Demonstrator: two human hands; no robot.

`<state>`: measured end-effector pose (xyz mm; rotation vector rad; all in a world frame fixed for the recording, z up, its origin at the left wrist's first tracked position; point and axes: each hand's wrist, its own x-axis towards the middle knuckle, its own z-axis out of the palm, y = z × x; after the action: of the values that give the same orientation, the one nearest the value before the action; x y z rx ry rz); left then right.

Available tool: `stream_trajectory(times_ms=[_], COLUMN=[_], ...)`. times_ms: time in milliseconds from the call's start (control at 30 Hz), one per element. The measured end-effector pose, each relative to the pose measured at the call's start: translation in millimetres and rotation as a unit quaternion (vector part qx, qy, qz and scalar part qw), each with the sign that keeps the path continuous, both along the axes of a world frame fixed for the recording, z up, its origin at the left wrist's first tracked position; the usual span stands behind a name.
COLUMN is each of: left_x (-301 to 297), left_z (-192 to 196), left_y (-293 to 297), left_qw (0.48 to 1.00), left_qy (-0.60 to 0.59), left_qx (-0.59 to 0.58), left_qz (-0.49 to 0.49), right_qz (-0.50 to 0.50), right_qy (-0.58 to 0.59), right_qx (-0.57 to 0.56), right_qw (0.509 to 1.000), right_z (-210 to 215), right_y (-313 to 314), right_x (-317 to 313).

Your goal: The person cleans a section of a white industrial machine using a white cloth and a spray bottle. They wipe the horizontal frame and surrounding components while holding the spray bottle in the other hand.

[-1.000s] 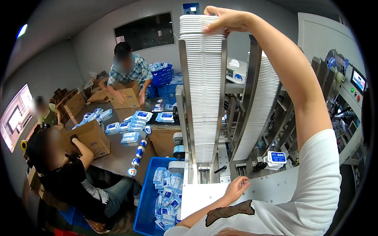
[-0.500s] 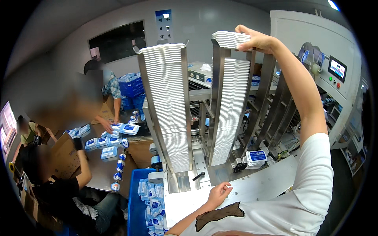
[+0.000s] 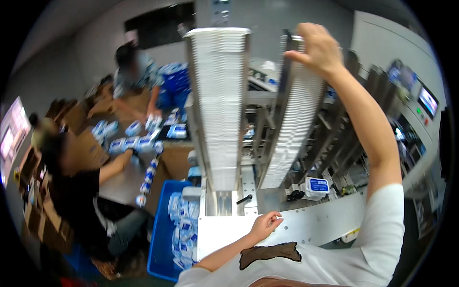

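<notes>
Two tall metal racks hold columns of thin white flat pieces, one left column (image 3: 217, 105) and one right column (image 3: 299, 105). At the top of the right rack, my right hand (image 3: 321, 50) grips the uppermost white pieces, which show between its thumb and fingers. Motion blurs this hand, and it hides part of the rack's top. Low in front of me, my left hand (image 3: 267, 226) hovers over or rests on the white machine top (image 3: 306, 225); I cannot tell which. Its fingers are loosely bent and apart, with nothing in them.
A blue bin (image 3: 162, 234) of wipes packs stands left of the machine. Beyond it, two people work at a metal table (image 3: 119, 182) with packs and cardboard boxes. A lidded white pack (image 3: 316, 187) sits right of the racks. A control screen (image 3: 428, 101) is far right.
My right hand has brought its bundle of white pieces down onto the right column, closing the gap beneath. My view has shifted. The near co-worker's arm now reaches toward the packs.
</notes>
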<state>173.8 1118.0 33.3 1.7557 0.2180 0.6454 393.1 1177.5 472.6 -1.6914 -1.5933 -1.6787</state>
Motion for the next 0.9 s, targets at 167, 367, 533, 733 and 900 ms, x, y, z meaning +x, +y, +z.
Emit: stream_trajectory(times_ms=[167, 367, 533, 733, 900], left_x=[-1.9, -5.8, 2.2, 0.6, 25.0], left_z=[2.8, -1.8, -7.0, -21.6, 15.2], left_y=[0.9, -2.9, -6.3, -8.9, -64.1], left_qw=[0.998, 0.999, 0.998, 0.994, 0.949], left_qy=[0.053, 0.034, 0.033, 0.029, -0.007], left_qx=[-0.024, 0.023, 0.056, 0.076, 0.306], left_qz=[-0.022, 0.008, 0.01, 0.078, 0.075], right_qz=[0.046, 0.038, -0.088, 0.107, 0.095], right_qy=[-0.112, 0.023, 0.224, 0.359, 0.439], right_qx=[0.117, 0.108, -0.128, -0.392, -0.331], right_qw=[0.986, 0.993, 0.962, 0.84, 0.83], right_z=[-21.1, -140.8, -344.3, -386.7, -404.1], right_y=[4.0, 15.8, -20.8, -187.5, -413.7], right_x=[12.7, -2.6, -10.4, -46.2, -17.1])
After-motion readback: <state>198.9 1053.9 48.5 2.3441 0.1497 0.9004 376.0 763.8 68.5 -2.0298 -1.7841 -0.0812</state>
